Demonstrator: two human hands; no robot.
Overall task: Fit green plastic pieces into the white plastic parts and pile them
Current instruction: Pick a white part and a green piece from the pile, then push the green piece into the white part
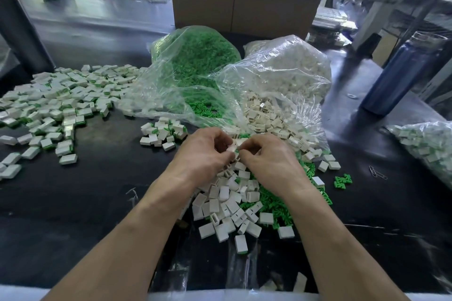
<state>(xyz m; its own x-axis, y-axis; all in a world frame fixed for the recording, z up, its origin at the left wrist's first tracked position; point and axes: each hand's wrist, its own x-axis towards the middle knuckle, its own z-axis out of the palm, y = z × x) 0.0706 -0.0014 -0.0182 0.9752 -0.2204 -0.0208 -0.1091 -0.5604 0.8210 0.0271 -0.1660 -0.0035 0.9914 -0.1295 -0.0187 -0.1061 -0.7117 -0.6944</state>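
Grip: white part (pixel 231 148) pinched between left hand (pixel 204 151) and right hand (pixel 267 155).
Done: large fitted pile (pixel 61 102).
Left: green bag (pixel 193 68), white bag (pixel 281 76), both judged mostly full.

Glossy black table (pixel 102 178), crinkly clear plastic bags (pixel 269 73)

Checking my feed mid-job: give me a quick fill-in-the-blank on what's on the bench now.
1. Both hands pinch a small ____ part between them.
2. The blue bottle stands on the ____ side of the bench.
3. The bag of green pieces lies ____ of the bag of white parts.

Missing: white; right; left
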